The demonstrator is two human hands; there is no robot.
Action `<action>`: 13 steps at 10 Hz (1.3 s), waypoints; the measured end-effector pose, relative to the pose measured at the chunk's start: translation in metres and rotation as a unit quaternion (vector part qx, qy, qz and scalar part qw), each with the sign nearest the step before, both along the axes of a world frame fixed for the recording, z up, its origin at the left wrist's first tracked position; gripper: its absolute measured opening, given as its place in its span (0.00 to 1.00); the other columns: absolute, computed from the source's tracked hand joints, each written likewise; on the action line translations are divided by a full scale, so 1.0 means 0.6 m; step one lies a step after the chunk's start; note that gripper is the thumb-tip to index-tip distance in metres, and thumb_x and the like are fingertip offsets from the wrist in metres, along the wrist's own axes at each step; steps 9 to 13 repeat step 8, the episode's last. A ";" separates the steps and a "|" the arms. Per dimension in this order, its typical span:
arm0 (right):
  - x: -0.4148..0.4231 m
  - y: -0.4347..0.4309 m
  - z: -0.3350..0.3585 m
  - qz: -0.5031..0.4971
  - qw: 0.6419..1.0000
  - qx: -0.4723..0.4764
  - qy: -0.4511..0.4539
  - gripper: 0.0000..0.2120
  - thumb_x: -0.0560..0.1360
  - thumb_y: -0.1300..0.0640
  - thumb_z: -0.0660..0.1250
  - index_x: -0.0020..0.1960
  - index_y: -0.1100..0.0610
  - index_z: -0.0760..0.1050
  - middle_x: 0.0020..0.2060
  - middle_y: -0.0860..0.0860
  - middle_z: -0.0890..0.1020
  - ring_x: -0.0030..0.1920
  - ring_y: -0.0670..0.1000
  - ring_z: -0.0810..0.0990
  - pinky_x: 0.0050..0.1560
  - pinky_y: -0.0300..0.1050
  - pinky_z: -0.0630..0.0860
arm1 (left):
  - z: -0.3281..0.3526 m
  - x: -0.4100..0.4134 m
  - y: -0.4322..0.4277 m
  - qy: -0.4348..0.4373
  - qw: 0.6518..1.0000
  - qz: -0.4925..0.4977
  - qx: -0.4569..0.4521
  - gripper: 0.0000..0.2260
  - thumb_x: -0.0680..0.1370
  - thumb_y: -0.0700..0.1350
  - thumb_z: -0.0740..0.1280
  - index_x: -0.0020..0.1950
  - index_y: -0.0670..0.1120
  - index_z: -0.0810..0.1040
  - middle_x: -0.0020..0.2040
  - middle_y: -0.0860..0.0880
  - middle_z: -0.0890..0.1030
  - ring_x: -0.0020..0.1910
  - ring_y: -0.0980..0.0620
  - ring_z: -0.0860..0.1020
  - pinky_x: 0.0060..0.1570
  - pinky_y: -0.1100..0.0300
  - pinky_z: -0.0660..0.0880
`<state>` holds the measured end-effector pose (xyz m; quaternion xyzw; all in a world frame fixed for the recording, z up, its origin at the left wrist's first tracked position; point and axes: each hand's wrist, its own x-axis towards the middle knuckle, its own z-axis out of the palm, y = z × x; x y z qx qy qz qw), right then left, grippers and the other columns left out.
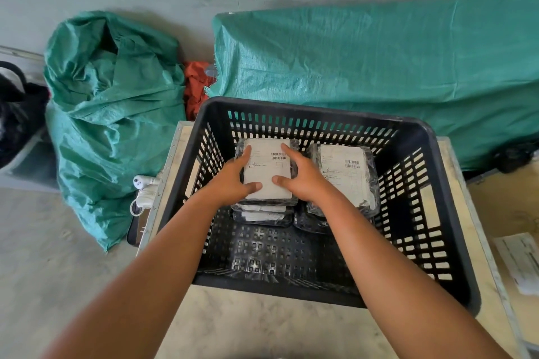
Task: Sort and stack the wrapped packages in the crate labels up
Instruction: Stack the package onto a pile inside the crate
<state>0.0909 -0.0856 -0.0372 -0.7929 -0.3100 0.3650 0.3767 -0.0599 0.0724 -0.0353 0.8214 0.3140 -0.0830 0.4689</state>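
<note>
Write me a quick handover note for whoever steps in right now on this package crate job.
Left hand and right hand: both grip the sides of the top package on the left stack, label up.
Right stack sits beside it, its top label up too.
Both stacks are toward the far wall of the black crate; the near half of its floor is bare.
Done: two stacks begun.
Left: square up the held package and let go. No loose wrapped packages are clearly in view.

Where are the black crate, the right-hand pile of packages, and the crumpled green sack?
Crate (455, 245), head view, on its right slotted wall.
Right pile (345, 167), head view, on the top package's white label.
Green sack (113, 114), head view, on its creased middle.
</note>
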 end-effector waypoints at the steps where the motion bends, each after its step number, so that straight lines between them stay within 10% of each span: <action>1: 0.002 0.005 -0.003 0.012 1.000 -0.018 -0.018 0.43 0.76 0.52 0.75 0.83 0.45 0.53 0.78 0.52 0.65 0.76 0.55 0.66 0.72 0.48 0.63 | -0.002 0.006 0.005 0.036 0.999 -0.024 0.013 0.43 0.79 0.50 0.71 0.81 0.62 0.41 0.83 0.44 0.50 0.78 0.40 0.60 0.70 0.40 0.69; 5: -0.009 0.014 0.007 -0.003 0.999 -0.052 -0.012 0.43 0.78 0.54 0.73 0.83 0.41 0.50 0.78 0.53 0.63 0.74 0.56 0.68 0.68 0.47 0.69 | 0.018 0.003 0.002 0.022 0.999 -0.032 0.020 0.44 0.79 0.46 0.71 0.82 0.58 0.42 0.82 0.44 0.54 0.68 0.43 0.73 0.51 0.55 0.81; 8: -0.033 -0.008 0.054 -0.046 0.998 -0.027 -0.027 0.35 0.79 0.55 0.71 0.81 0.52 0.58 0.75 0.51 0.72 0.74 0.55 0.70 0.67 0.46 0.68 | 0.081 0.019 -0.025 0.082 0.990 -0.013 0.110 0.44 0.76 0.51 0.74 0.84 0.47 0.50 0.81 0.37 0.53 0.78 0.37 0.59 0.75 0.47 0.61; 13: -0.033 -0.008 0.054 -0.046 0.998 -0.027 -0.027 0.35 0.79 0.55 0.71 0.81 0.52 0.58 0.75 0.51 0.72 0.74 0.55 0.70 0.67 0.46 0.68 | 0.081 0.019 -0.025 0.082 0.990 -0.013 0.110 0.44 0.76 0.51 0.74 0.84 0.47 0.50 0.81 0.37 0.53 0.78 0.37 0.59 0.75 0.47 0.61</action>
